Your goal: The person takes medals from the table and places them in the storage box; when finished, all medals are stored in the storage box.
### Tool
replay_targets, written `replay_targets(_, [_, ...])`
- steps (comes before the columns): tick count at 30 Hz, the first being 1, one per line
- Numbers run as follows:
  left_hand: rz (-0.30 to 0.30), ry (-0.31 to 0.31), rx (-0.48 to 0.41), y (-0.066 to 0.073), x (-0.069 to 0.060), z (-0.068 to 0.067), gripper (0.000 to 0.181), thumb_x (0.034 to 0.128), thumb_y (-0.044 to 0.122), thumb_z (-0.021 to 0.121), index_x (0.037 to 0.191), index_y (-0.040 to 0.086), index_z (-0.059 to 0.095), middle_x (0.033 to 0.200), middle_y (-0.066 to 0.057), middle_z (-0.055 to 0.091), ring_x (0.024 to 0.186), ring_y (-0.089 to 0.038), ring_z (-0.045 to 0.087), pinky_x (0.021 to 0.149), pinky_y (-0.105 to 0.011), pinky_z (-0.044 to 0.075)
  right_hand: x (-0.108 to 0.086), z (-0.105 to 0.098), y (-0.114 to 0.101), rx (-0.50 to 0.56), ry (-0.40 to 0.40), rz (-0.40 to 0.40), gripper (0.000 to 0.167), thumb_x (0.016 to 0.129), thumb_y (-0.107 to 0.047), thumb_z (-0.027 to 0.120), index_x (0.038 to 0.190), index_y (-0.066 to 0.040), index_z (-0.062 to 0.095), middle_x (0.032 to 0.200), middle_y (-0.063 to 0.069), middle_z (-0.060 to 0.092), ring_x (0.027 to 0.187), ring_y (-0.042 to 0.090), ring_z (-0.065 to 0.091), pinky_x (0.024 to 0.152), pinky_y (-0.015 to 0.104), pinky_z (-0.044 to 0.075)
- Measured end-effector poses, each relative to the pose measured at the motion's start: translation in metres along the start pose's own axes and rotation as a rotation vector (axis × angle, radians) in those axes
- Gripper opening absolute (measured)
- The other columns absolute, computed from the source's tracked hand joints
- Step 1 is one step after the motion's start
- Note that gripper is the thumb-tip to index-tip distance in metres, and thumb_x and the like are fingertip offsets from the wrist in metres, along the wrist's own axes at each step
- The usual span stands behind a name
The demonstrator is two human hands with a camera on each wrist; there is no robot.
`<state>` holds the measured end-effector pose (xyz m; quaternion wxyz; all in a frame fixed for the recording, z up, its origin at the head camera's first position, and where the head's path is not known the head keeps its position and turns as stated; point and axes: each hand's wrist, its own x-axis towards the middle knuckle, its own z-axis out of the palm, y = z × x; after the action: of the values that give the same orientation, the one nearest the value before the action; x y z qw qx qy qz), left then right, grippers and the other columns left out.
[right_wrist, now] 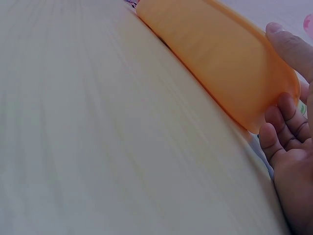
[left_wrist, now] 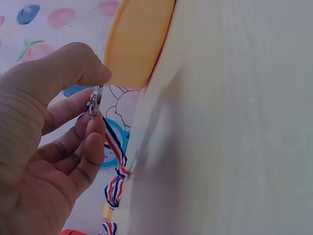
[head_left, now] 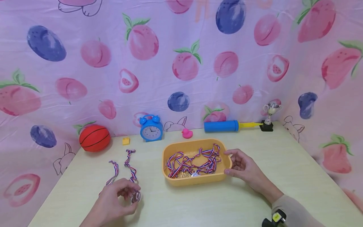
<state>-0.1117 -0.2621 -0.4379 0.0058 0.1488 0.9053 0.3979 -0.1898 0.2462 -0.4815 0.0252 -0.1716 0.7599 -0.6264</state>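
Observation:
My left hand (head_left: 116, 197) pinches a silver medal (head_left: 136, 197) between thumb and fingers at the left front of the table. From that medal (left_wrist: 96, 100) a red, white and blue ribbon (head_left: 130, 165) trails away over the tabletop. Another striped ribbon (head_left: 116, 170) lies to its left, its lower part hidden by the hand. At the middle stands a yellow plastic bin (head_left: 195, 181). Inside it are tangled striped ribbons (head_left: 177, 160), a gold medal (head_left: 185, 175) and a silver-coloured one. My right hand (head_left: 244, 165) grips the bin's right end, the thumb at the rim in the right wrist view.
Along the back sit a red basketball (head_left: 95, 138), a yellow block (head_left: 126, 141), a blue alarm clock (head_left: 151, 130), a pink rubber duck (head_left: 187, 133), a blue pump (head_left: 221, 126) with a yellow tip and a small trophy (head_left: 269, 116). A fruit-patterned cloth (head_left: 158, 78) hangs behind.

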Motion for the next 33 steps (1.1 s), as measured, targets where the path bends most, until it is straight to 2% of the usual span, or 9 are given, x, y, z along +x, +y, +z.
replay_targets(3, [0.095,0.05,0.009,0.001,0.002,0.001,0.042,0.0751,0.004,0.099,0.109,0.019,0.081,0.098,0.009,0.071,0.085,-0.011,0.066,0.076,-0.025,0.061,0.0,0.0,0.0,-0.001,0.002,-0.004,0.062,0.098,-0.012,0.087,0.153,-0.011,0.057,0.118,0.027,0.063,0.1,0.023,0.069,0.088,0.027,0.062])
replay_targets(5, [0.131,0.077,0.017,0.003,0.005,0.001,0.043,0.0735,0.001,0.099,0.109,0.019,0.081,0.096,0.011,0.07,0.084,-0.011,0.066,0.075,-0.025,0.061,0.0,0.0,0.001,-0.001,0.003,-0.004,0.062,0.098,-0.012,0.087,0.153,-0.011,0.057,0.118,0.027,0.063,0.1,0.023,0.069,0.087,0.026,0.062])
replay_targets(10, [0.121,0.103,0.009,0.009,0.012,0.002,0.046,0.0726,0.0,0.099,0.11,0.019,0.08,0.097,0.01,0.068,0.084,-0.011,0.065,0.075,-0.025,0.061,0.0,0.0,0.002,-0.001,0.004,-0.004,0.062,0.099,-0.011,0.086,0.153,-0.011,0.057,0.118,0.027,0.063,0.1,0.023,0.069,0.087,0.027,0.061])
replay_targets(13, [0.147,0.124,-0.022,0.012,0.017,0.002,0.049,0.0721,-0.006,0.097,0.111,0.018,0.079,0.099,0.007,0.069,0.084,-0.014,0.066,0.074,-0.027,0.062,0.0,0.001,0.001,0.0,0.001,-0.006,0.062,0.099,-0.011,0.086,0.153,-0.01,0.056,0.118,0.027,0.063,0.1,0.023,0.069,0.087,0.027,0.061])
replay_targets(16, [0.162,0.152,-0.048,0.015,0.022,0.002,0.052,0.073,-0.01,0.095,0.112,0.019,0.078,0.101,0.005,0.07,0.084,-0.015,0.067,0.075,-0.027,0.062,0.0,0.0,0.0,0.002,0.0,-0.011,0.062,0.098,-0.011,0.086,0.153,-0.01,0.056,0.117,0.027,0.063,0.099,0.023,0.069,0.086,0.026,0.062])
replay_targets(20, [0.149,0.176,-0.067,0.019,0.028,0.003,0.052,0.0761,-0.01,0.094,0.115,0.02,0.077,0.102,0.004,0.069,0.086,-0.015,0.067,0.078,-0.026,0.062,0.0,0.0,0.0,0.001,-0.004,-0.021,0.062,0.098,-0.01,0.086,0.153,-0.01,0.056,0.117,0.028,0.063,0.099,0.022,0.069,0.086,0.026,0.061])
replay_targets(27, [0.2,0.211,-0.098,0.028,0.038,0.003,0.053,0.0767,-0.012,0.094,0.118,0.016,0.077,0.105,0.001,0.069,0.087,-0.018,0.068,0.08,-0.024,0.063,0.0,0.0,0.0,0.0,-0.004,-0.023,0.062,0.099,-0.011,0.086,0.153,-0.009,0.056,0.117,0.029,0.062,0.098,0.022,0.068,0.085,0.026,0.061])
replay_targets(33, [0.216,0.218,-0.138,0.036,0.047,0.002,0.051,0.0775,-0.01,0.095,0.118,0.015,0.077,0.106,0.0,0.07,0.088,-0.019,0.068,0.081,-0.024,0.063,0.0,0.0,0.0,-0.001,-0.005,-0.02,0.062,0.099,-0.012,0.086,0.153,-0.009,0.056,0.117,0.029,0.062,0.098,0.022,0.068,0.085,0.026,0.061])
